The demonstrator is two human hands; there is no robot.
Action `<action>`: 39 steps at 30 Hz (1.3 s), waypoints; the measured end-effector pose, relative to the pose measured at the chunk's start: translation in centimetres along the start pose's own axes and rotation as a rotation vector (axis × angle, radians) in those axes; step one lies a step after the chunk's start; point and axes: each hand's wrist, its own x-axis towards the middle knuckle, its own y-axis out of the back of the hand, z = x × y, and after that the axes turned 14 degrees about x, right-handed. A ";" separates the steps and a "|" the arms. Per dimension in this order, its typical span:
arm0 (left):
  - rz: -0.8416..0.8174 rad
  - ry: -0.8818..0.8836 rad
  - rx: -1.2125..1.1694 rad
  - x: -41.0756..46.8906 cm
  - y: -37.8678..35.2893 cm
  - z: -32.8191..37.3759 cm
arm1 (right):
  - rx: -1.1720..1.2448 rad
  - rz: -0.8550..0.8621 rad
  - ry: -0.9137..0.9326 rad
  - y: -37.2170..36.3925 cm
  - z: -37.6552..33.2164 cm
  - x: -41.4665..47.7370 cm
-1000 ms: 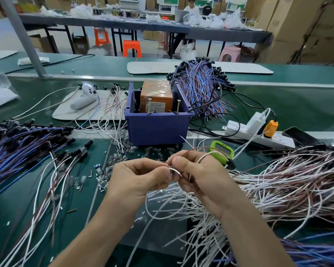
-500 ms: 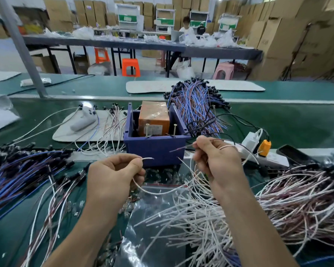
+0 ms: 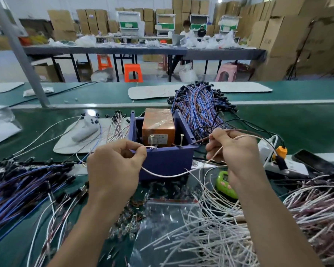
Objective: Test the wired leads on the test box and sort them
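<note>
On the green bench (image 3: 278,120), the left hand (image 3: 114,170) and right hand (image 3: 231,149) each pinch 1 end of a white lead (image 3: 162,175) in their fingers at the test box (image 3: 166,160), the testing step; next, touch both ends to its 2 pins (image 3: 152,140).

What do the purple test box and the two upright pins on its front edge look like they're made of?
Test box: probably moulded plastic, uniform matte purple with thin flat walls. Pins: likely bare metal, slim and silvery with a slight glint; too small to be certain.

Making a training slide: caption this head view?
Left hand and right hand bring a white lead's ends toward two pins on the purple test box.
</note>
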 end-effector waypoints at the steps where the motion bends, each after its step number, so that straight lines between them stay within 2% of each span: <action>1: 0.003 0.018 0.013 0.0 -0.2 0.1 | -0.012 0.001 -0.006 0.2 0.1 0.1; 16: 0.125 0.021 0.011 -1.0 -1.9 -0.4 | -0.014 -0.040 -0.069 0.3 0.5 0.3; 26: 0.118 0.046 0.040 -0.9 -2.5 -1.0 | 0.012 -0.098 -0.054 -0.1 0.9 0.3; 39: 0.112 0.015 0.034 -0.9 -2.7 -1.1 | 0.027 -0.075 -0.054 -0.2 1.5 0.3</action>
